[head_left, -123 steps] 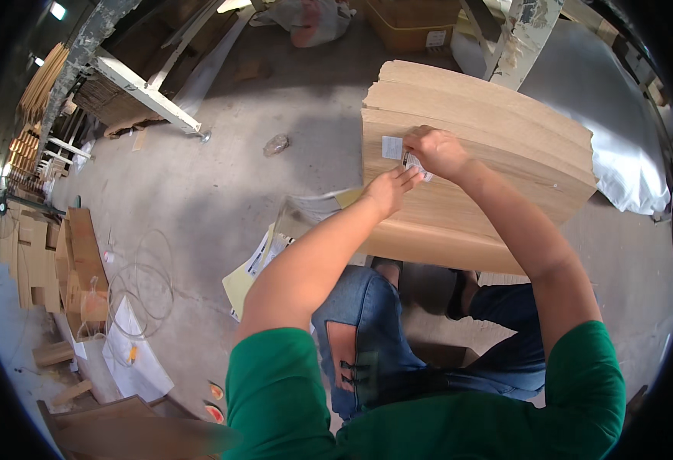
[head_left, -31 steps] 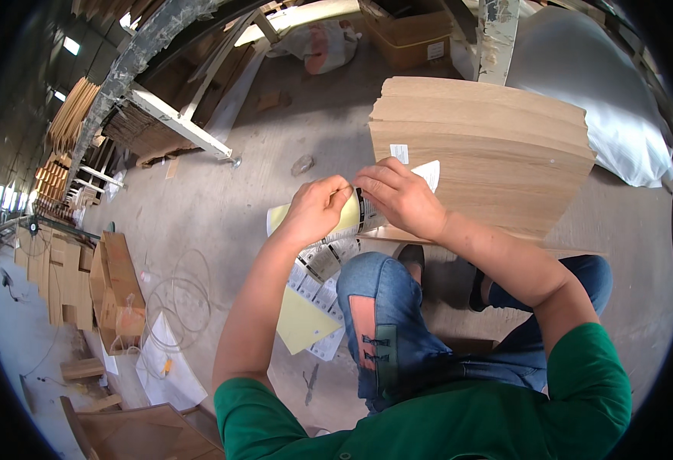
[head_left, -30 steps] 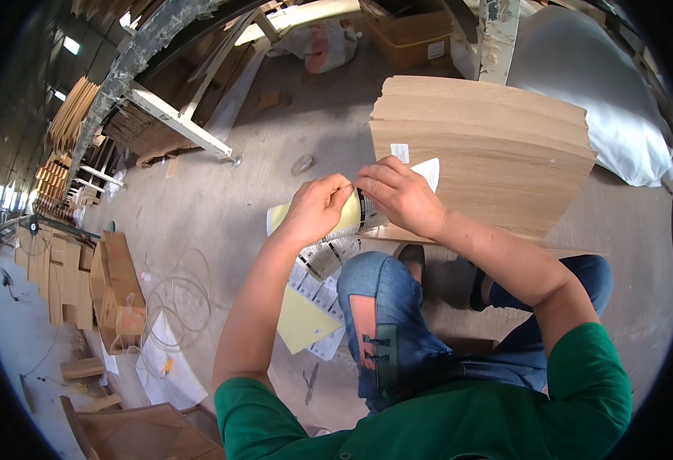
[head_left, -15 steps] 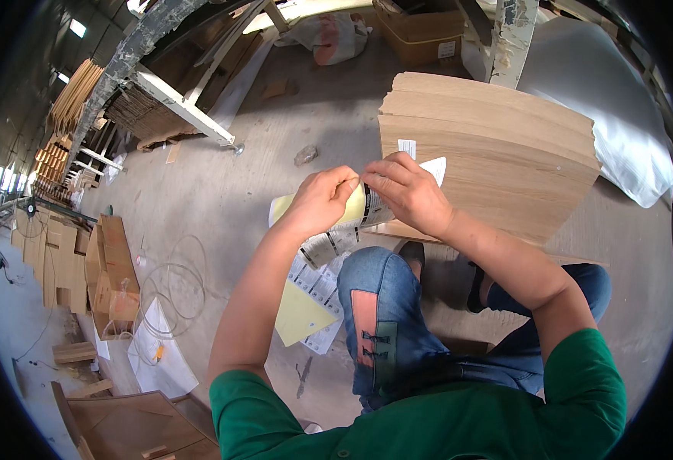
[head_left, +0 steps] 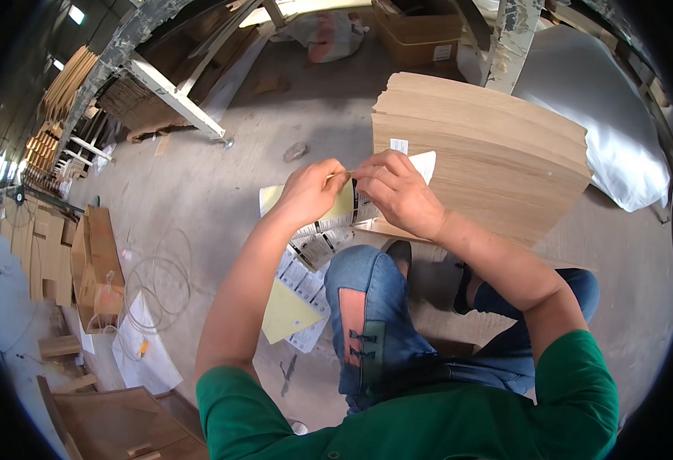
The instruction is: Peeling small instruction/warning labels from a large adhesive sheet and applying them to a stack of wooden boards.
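Note:
In front of my knees, a printed sticker sheet with yellow backing hangs from my fingertips. My left hand is closed in a pinch at its upper edge. Thumb and fingers of my right hand pinch at the same edge, almost touching the left fingertips. What exactly lies between the fingertips is too small to make out. The sheet's lower part curls over more printed sheets and a yellow piece of paper on the floor. Just beyond my right hand, a white paper sticks up beside a wood-grain panel stack.
A white metal post rises behind the panels, with a silvery plastic-wrapped bundle to its right. At left lie a cardboard box, a loop of clear strap and a white sheet. A brown open carton is nearer.
The whole view has shifted slightly, so things appear a little further left. My hands stay pinched together at the sheet's edge, with the right fingertips slightly rearranged.

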Action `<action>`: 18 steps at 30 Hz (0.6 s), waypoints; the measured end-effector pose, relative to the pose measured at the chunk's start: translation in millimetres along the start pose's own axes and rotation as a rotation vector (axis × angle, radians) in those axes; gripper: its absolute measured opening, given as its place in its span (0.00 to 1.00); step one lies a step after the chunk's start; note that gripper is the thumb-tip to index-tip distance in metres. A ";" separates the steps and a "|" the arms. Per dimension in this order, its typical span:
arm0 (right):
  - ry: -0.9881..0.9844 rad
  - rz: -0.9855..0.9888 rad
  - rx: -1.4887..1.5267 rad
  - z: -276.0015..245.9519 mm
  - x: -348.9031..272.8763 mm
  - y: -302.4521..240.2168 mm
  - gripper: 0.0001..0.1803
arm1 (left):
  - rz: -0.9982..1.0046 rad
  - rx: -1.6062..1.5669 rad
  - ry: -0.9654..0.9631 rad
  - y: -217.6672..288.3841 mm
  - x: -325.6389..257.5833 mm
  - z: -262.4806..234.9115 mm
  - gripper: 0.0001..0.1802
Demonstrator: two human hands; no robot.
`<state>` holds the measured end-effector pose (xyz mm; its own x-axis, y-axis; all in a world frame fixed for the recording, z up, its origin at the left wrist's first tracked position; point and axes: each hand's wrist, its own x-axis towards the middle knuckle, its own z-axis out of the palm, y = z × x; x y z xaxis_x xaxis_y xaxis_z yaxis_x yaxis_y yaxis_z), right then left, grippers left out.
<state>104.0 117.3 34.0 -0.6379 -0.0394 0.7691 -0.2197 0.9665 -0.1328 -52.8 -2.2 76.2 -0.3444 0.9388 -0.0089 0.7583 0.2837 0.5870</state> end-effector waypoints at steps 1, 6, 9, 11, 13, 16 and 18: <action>-0.002 -0.002 0.002 0.9 -2.2 0.6 0.19 | 0.004 0.057 0.019 -0.3 2.5 1.0 0.09; 0.081 0.121 -0.037 9.0 1.4 7.9 0.18 | 0.087 0.031 0.044 -16.3 7.8 3.6 0.09; 0.017 0.045 -0.058 4.1 3.6 19.4 0.16 | -0.042 -0.021 -0.037 -5.9 8.1 0.4 0.09; -0.003 -0.008 -0.064 7.1 2.9 21.8 0.15 | -0.066 -0.060 -0.059 -6.3 8.7 -1.0 0.09; -0.024 -0.066 -0.067 8.9 2.0 22.8 0.13 | -0.047 -0.035 -0.040 -6.6 9.6 0.0 0.09; -0.015 -0.089 -0.112 9.6 -3.1 15.9 0.11 | 0.006 0.091 0.040 -9.7 15.2 5.1 0.09; -0.088 -0.195 -0.100 7.0 -10.6 2.8 0.10 | 0.040 0.189 0.103 -20.3 23.2 11.3 0.08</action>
<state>105.0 118.6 21.1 -0.6535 -0.2456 0.7160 -0.2735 0.9586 0.0793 -69.9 16.0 54.9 -0.3596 0.9277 0.1001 0.8595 0.2875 0.4226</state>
